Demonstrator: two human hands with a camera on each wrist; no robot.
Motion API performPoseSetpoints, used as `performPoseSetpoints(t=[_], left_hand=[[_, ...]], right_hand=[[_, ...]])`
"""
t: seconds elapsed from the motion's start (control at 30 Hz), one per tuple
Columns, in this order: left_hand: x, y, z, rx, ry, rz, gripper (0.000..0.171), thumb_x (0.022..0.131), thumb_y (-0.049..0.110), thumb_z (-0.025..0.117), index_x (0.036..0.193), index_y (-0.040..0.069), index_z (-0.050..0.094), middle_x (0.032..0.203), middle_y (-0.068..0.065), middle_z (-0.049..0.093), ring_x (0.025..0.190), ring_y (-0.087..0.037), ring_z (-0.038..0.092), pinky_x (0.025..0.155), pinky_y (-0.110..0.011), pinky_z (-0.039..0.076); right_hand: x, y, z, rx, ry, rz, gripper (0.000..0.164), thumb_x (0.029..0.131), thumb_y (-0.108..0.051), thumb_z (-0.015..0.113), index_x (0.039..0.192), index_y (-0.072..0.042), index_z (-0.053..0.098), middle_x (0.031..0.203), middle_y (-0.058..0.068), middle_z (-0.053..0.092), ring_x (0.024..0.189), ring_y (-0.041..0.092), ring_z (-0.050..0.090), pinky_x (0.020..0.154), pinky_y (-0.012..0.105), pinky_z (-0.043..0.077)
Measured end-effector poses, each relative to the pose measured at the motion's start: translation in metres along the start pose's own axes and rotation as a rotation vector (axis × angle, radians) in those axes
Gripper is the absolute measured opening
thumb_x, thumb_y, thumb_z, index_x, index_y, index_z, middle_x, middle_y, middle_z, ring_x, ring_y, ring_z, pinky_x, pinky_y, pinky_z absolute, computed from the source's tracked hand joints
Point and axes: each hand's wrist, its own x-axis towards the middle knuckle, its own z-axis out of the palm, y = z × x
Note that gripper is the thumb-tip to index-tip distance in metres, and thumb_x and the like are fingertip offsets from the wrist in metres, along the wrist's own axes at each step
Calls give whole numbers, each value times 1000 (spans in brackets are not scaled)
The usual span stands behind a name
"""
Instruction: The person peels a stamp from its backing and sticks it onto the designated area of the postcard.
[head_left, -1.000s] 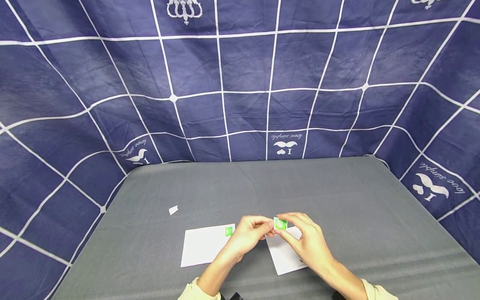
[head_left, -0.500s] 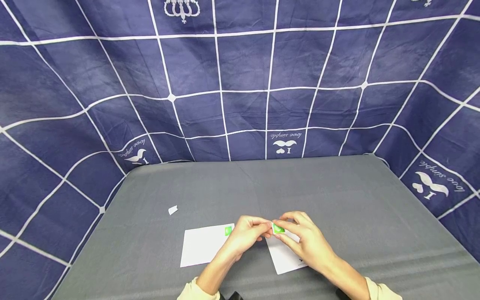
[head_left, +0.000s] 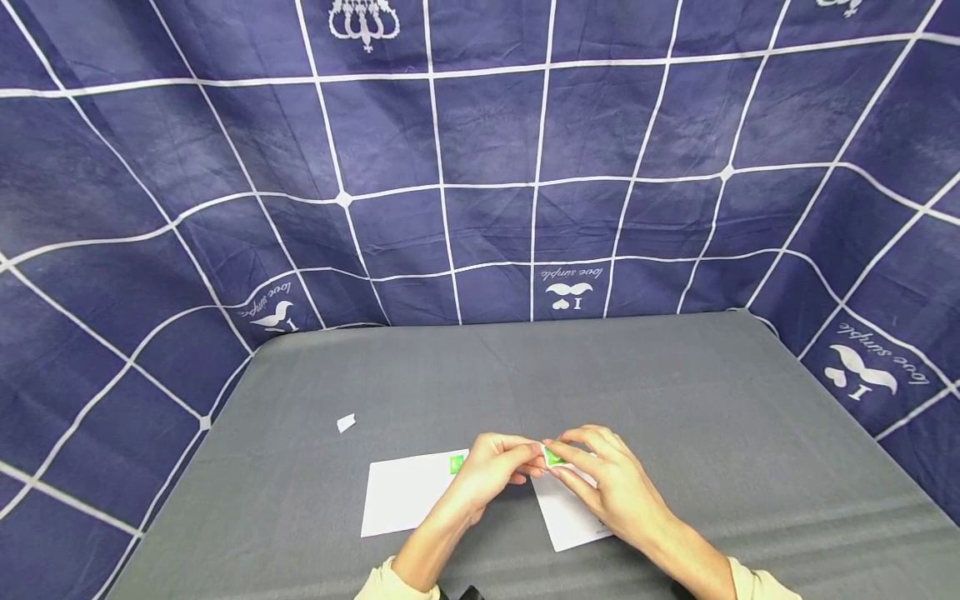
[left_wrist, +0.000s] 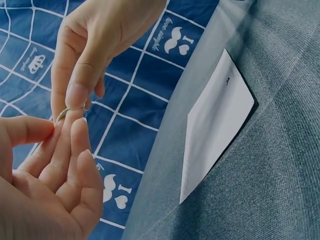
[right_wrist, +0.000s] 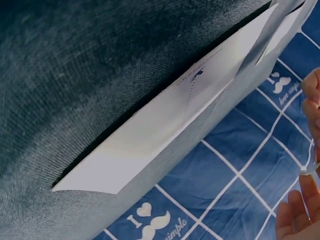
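Sticker: a small square green-and-white sticker [head_left: 552,457] is sitting raised over the tabletop [head_left: 450,375], between both hands, its edge curving in the left wrist view.
Left hand: the left hand [head_left: 486,479] is clamping its grip on the sticker's nine o'clock edge.
Right hand: the right hand [head_left: 622,483] is pinching the sticker, index finger lying toward twelve o'clock, thumb toward six.
Near paper: a white paper rectangle bearing a small dark mark [left_wrist: 227,81] is lying at six o'clock from the sticker, partly under the right hand.
Far paper: another white paper rectangle [head_left: 405,496] is resting between eight and nine o'clock, showing a green square [head_left: 457,463] at its two o'clock corner.
Scrap: a small white paper scrap [head_left: 346,422] is lying past nine o'clock.
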Motion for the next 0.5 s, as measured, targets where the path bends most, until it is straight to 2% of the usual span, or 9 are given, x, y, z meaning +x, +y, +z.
performPoseSetpoints(t=[0.33, 0.5], left_hand=[[0, -2, -1, -4, -6, 6, 23, 90, 16, 63, 94, -4, 73, 79, -2, 69, 74, -14, 66, 68, -29, 48], [-1, -2, 0, -15, 14, 10, 22, 90, 16, 63, 93, -3, 73, 77, 0, 68, 72, -11, 64, 68, -28, 48]], right_hand=[[0, 0, 0, 13, -17, 25, 35, 97, -41, 53, 105, -13, 73, 101, -3, 62, 96, 20, 57, 85, 28, 39], [3, -6, 5, -44, 52, -24, 41, 99, -40, 48, 103, -8, 73, 101, -2, 66, 92, 19, 61, 81, 33, 45]])
